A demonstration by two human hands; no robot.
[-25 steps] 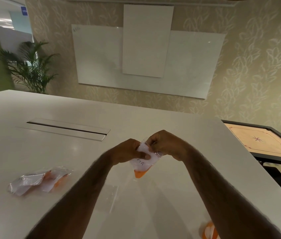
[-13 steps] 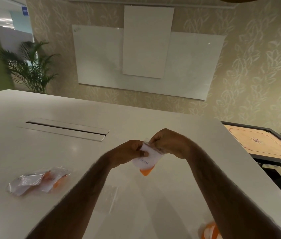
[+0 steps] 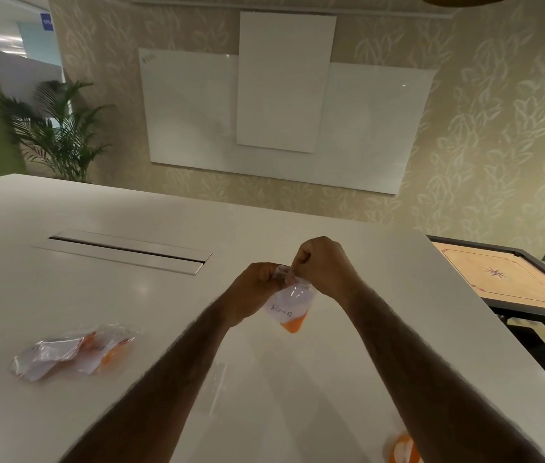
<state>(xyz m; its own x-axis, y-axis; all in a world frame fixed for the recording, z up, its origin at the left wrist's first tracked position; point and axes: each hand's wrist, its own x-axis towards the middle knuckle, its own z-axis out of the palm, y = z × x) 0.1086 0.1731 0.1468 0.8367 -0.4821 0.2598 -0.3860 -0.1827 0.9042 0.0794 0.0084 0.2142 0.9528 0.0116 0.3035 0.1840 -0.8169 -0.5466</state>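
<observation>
- Spare pouches [image 3: 70, 350] lie on the white table [image 3: 64, 289], at 8 o'clock from the hands.
- Left hand [image 3: 252, 289]: fingers curled, pinching the pouch's top edge.
- Labelled pouch [image 3: 289, 305] with orange contents hangs above mid-table. It now hangs straighter than a second ago, so its seal is probably being worked.
- Right hand [image 3: 323, 269], at 1 o'clock from the pouch, has risen, its fingers pinching the same edge.
</observation>
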